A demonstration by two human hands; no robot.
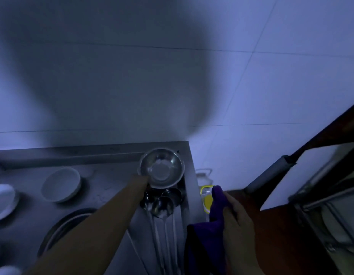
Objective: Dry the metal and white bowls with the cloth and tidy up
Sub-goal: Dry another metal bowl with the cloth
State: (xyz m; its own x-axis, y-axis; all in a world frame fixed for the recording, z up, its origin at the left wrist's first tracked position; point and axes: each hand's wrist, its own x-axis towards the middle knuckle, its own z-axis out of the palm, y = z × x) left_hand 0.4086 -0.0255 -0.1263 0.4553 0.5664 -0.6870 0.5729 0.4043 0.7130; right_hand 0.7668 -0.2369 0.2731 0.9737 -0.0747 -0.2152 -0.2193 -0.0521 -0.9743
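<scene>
Head view: left hand [141, 182] holds the metal bowl [162, 168] by its near rim, right hand [234, 213] clutches the cloth [203, 233] beside it; that thin rim hold could slip onto the ladles [162, 203] below.

Shiny metal bowl [162, 168] sitting upright at the counter's far right corner, just above the ladles. White bowl [61, 184] tilted, further left. Purple cloth [206, 231] hanging bunched, off the right edge.
</scene>
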